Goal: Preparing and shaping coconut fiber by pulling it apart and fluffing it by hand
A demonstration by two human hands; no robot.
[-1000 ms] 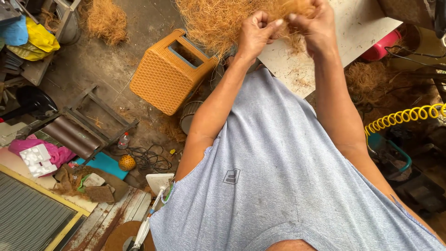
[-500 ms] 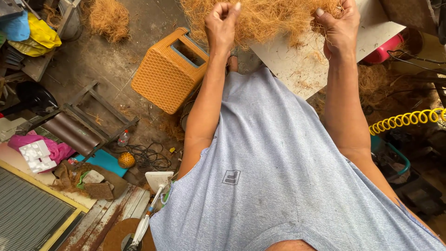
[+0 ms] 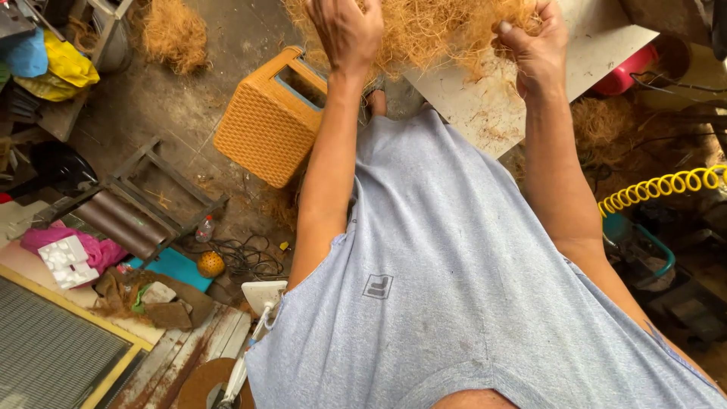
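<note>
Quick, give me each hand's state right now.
Left hand: closed, gripping the coir fibre.
Right hand: closed, gripping the same fibre.

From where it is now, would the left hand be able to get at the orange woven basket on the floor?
Probably yes. The left hand grips the coir fibre just above and beside the orange basket, and nothing lies between them. It would first have to let go of the fibre, which the right hand also grips.
</note>
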